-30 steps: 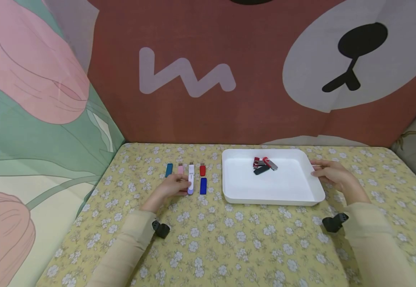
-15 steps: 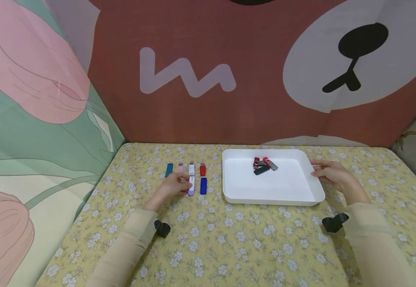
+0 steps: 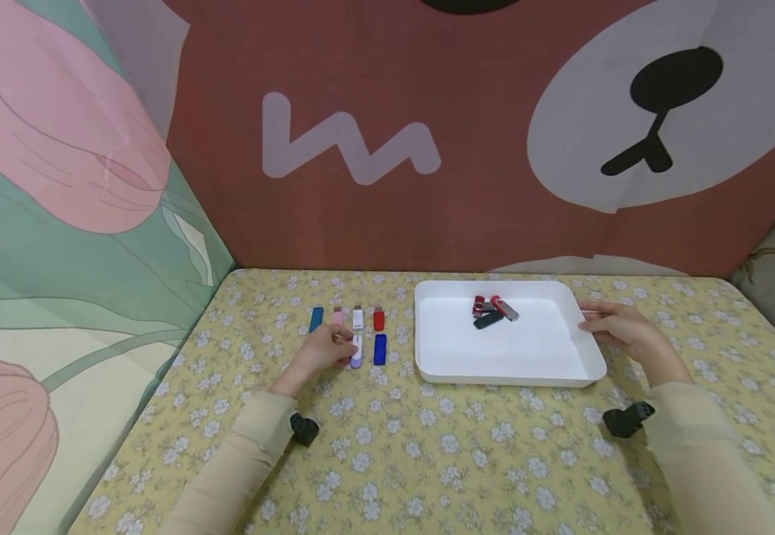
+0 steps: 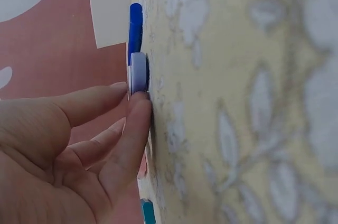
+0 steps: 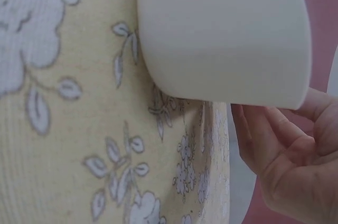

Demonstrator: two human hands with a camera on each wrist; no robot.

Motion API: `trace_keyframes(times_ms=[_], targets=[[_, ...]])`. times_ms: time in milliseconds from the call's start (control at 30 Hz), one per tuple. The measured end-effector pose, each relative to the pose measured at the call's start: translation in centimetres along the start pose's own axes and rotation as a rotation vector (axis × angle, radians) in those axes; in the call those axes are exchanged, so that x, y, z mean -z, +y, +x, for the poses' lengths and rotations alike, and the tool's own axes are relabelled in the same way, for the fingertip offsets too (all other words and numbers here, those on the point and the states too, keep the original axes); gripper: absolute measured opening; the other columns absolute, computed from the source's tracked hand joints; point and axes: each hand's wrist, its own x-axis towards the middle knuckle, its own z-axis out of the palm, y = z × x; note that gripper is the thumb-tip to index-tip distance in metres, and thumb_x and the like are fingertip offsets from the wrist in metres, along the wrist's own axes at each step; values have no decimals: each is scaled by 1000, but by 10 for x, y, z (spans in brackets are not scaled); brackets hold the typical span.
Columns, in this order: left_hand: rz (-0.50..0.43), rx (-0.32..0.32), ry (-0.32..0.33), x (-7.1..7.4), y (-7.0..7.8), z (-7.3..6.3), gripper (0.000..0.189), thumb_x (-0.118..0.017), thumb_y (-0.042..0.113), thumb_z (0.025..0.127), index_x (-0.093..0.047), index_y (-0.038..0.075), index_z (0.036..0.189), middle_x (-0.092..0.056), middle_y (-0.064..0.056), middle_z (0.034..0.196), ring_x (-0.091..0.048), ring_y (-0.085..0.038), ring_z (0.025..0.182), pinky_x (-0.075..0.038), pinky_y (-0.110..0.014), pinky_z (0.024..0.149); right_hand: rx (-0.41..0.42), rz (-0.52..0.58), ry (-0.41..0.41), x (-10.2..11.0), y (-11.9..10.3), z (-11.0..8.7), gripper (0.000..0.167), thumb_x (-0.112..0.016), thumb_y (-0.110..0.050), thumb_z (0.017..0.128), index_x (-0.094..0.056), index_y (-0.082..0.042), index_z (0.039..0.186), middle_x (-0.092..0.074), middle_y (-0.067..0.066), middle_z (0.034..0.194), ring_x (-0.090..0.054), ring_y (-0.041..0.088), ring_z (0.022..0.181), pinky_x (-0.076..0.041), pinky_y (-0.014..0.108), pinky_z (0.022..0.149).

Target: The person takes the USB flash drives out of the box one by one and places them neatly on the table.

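Observation:
In the head view, my left hand [image 3: 323, 349] pinches a white-and-purple USB stick [image 3: 357, 352] low at the tablecloth. The left wrist view shows thumb and finger at the purple end of the stick [image 4: 139, 71]. Right of it lies a blue stick [image 3: 380, 349]. Behind are a red stick [image 3: 378, 320], a white one [image 3: 357, 319], a pink one [image 3: 338, 316] and a teal one [image 3: 316, 319], in a row. My right hand [image 3: 624, 327] grips the right rim of a white tray [image 3: 507, 377]; its wall [image 5: 227, 39] hides some fingertips in the right wrist view.
Inside the tray, a small pile holds a black USB stick [image 3: 489, 319], a red-and-silver one [image 3: 504, 308] and a dark red one [image 3: 478, 305]. A flowered yellow cloth [image 3: 414, 461] covers the table. Printed fabric [image 3: 374, 223] stands behind it.
The white-and-purple stick, earlier overlapping the white stick in view, has come down nearer to me and in front of it. My right hand and the tray have stayed put.

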Motion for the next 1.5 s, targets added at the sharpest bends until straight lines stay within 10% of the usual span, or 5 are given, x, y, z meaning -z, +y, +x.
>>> trace_keyframes(times_ms=[233,433,667,1500], targets=[[-12,-33,19,3,10,-2,33,-61,14,93,-57,1,123,-66,-15,99,-60,-14,68,-52,-25,60,5,-37,-6,-1,-1,0,70,-51,-26,98,-16,4,151,-17,30,154,-47,-19,77,-52,11,76],[-14,-115,48,0,33,-8,37,-60,18,94,-56,4,128,-62,-17,112,-65,-25,78,-57,-32,67,5,-52,5,-1,-3,0,65,-49,-16,99,-15,6,150,-15,31,155,-54,17,115,-49,8,74],[-117,-231,58,-18,60,-6,37,-59,14,94,-56,3,129,-60,-18,114,-65,-36,98,-58,-40,82,15,-43,11,-2,-2,-1,65,-49,-15,99,-16,6,150,-17,32,154,-45,-20,77,-51,11,73],[-75,-339,56,-118,120,22,31,-65,5,87,-64,3,117,-69,-14,110,-67,-26,101,-55,-23,81,-17,-28,42,-2,0,1,67,-53,-18,97,-19,6,149,-17,30,154,-44,-21,74,-51,9,73]])
